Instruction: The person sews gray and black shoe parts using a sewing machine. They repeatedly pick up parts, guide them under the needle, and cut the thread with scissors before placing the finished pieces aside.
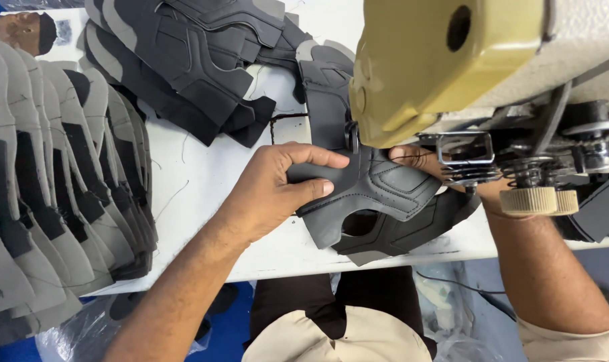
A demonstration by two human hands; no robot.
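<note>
A dark grey shoe-upper piece (378,201) with stitched panels and an oval cut-out lies on the white table (197,181) under the head of a sewing machine (445,60). My left hand (277,191) grips its left edge, thumb on top and fingers curled over it. My right hand (445,171) rests on the piece's right side, beneath the machine's metal parts, and is mostly hidden by them. Only its fingertips show near the needle area.
A fanned row of grey and black upper pieces (56,181) fills the left side of the table. A pile of dark pieces (197,53) lies at the back. A cream ribbed knob (537,200) sticks out at the right. The table's front edge runs near my lap.
</note>
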